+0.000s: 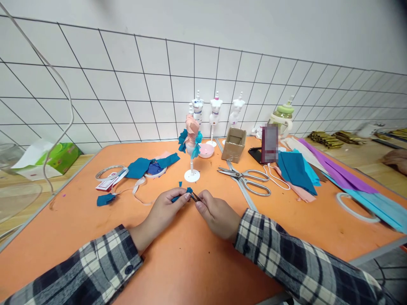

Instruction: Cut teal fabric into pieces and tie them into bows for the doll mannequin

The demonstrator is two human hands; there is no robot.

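My left hand (165, 206) pinches a small piece of teal crepe paper (189, 190), partly hidden by the fingers. My right hand (218, 215) is closed on slim dark tweezers (196, 197), whose tips reach the paper. Just beyond both hands stands a small white mannequin on a round base (191, 176). It wears a pink crepe-paper bodice (191, 129) with teal ruffles (196, 146) at its sides. A tiny teal scrap (180, 184) lies between the mannequin and my left hand.
Metal scissors (243, 180) lie right of the mannequin, near a cardboard box (234, 146) and a propped phone (269, 144). Folded crepe paper (295, 171) is farther right. Teal pieces (138, 168) and tape rolls (110, 172) lie left. Several mannequins (216, 111) stand behind a pink bowl (206, 151).
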